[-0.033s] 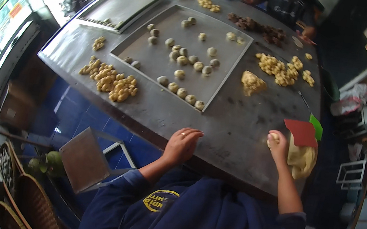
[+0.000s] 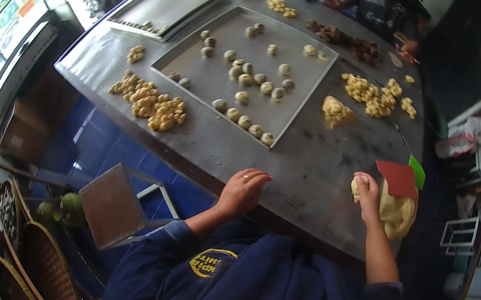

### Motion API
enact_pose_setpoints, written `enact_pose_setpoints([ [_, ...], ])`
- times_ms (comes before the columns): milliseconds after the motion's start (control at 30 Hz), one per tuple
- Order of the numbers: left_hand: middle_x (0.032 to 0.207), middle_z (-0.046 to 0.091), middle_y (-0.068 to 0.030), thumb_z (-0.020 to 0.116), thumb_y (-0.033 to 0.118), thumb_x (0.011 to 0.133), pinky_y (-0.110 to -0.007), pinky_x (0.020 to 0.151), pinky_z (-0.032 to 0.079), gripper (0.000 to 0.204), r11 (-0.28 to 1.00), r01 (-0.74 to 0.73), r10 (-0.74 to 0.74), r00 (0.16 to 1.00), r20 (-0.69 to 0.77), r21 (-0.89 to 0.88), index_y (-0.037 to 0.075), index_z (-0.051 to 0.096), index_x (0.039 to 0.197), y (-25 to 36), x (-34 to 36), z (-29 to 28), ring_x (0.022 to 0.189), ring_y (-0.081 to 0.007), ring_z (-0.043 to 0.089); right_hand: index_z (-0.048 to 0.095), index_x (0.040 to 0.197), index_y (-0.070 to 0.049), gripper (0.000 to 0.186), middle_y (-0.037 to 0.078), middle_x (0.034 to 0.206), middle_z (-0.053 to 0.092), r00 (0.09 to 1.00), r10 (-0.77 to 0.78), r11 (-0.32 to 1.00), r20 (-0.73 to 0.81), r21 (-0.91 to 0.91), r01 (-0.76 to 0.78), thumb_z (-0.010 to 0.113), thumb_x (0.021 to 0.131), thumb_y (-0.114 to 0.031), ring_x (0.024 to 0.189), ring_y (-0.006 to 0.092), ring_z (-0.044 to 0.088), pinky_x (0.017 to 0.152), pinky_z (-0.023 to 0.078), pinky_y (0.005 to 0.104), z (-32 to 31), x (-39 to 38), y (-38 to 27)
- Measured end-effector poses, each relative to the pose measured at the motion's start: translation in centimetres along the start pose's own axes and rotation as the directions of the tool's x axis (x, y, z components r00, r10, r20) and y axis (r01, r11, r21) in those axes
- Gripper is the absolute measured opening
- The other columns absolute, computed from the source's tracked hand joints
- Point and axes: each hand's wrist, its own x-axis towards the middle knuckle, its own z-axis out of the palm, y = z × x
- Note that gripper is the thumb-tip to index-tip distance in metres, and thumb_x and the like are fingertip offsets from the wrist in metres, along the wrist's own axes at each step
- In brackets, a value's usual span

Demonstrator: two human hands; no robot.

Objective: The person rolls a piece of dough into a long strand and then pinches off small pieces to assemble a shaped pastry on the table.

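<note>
Hands (image 2: 243,190) are apart, the right (image 2: 368,195) curled round dough (image 2: 354,187).

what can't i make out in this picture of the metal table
All in the head view:
- Pale yellow dough piece: full shape, hidden by the right hand
- Large smooth pale yellow dough mass: upper part, covered by the flat red sheet
- Left hand: palm, hidden by its back
- Co-worker in a dark shirt: top of head, cut off by upper edge
- Small dark balls, left metal tray: exact count, too small
</note>
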Motion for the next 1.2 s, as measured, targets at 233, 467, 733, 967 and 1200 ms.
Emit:
enact_pose_setpoints([
  [233, 0.097, 0.070, -0.0107, 0.066, 0.001, 0.082, -0.040, 0.080, 0.054, 0.014, 0.996, -0.089, 0.090, 0.995, 0.032, -0.010, 0.005, 0.066, 0.095, 0.9, 0.2, -0.1, 0.090, -0.0297, 0.068, 0.065, 0.121, -0.009, 0.040, 0.007, 0.102, 0.068, 0.319, 0.328, 0.905, 0.889, -0.393, 0.163, 0.057, 0.099, -0.042, 0.078, 0.0139, 0.068, 0.054, 0.054, 0.0256, 11.8, -1.1, -14.8],
  [467, 0.102, 0.070, -0.0100, 0.064, 0.004, 0.082, -0.041, 0.086, 0.053, 0.017, 0.997, -0.075, 0.074, 0.997, 0.025, 0.025, 0.005, 0.065, 0.099, 0.4, 0.2, -0.1, 0.098, -0.0303, 0.066, 0.050, 0.142, -0.008, 0.065, 0.020, 0.109, 0.070, 0.328, -0.479, 0.516, 0.814, -0.040, 0.855, 0.056, 0.096, -0.053, 0.088, 0.0333, 0.070, 0.082, 0.054, 0.0391, 32.8, 2.0, -31.4],
  [733, 0.104, 0.069, -0.0106, 0.064, 0.004, 0.081, -0.041, 0.088, 0.052, 0.020, 0.997, -0.049, 0.046, 0.998, 0.044, 0.061, 0.005, 0.066, 0.101, 0.2, 0.0, -0.3, 0.100, -0.0303, 0.065, 0.050, 0.144, -0.014, 0.063, 0.031, 0.155, 0.029, 0.242, -0.778, 0.280, 0.580, -0.026, 0.960, 0.068, 0.091, -0.042, 0.127, 0.0445, 0.053, 0.107, 0.043, 0.0436, 30.7, 1.9, -28.6],
  [967, 0.103, 0.069, -0.0117, 0.063, 0.000, 0.082, -0.042, 0.086, 0.052, 0.020, 0.998, -0.034, 0.034, 0.999, 0.010, 0.045, 0.005, 0.066, 0.101, 0.9, 0.4, 0.1, 0.097, -0.0314, 0.065, 0.035, 0.153, -0.029, 0.088, 0.023, 0.164, 0.004, 0.714, -0.335, 0.179, 0.615, -0.702, 0.689, 0.080, 0.078, -0.041, 0.150, 0.0480, 0.006, 0.114, 0.012, 0.0680, 8.2, 1.1, -10.6],
  [1200, 0.106, 0.070, -0.0117, 0.063, 0.003, 0.085, -0.042, 0.090, 0.051, 0.020, 0.992, 0.030, -0.031, 1.000, 0.004, 0.119, 0.006, 0.068, 0.104, 0.3, 0.1, 0.7, 0.100, -0.0326, 0.066, 0.034, 0.155, -0.024, 0.095, 0.027, 0.162, 0.013, 0.841, -0.537, 0.521, -0.068, -0.810, 0.268, 0.078, 0.077, -0.054, 0.151, 0.0461, 0.005, 0.120, 0.013, 0.0543, -18.4, 1.7, -2.4],
])
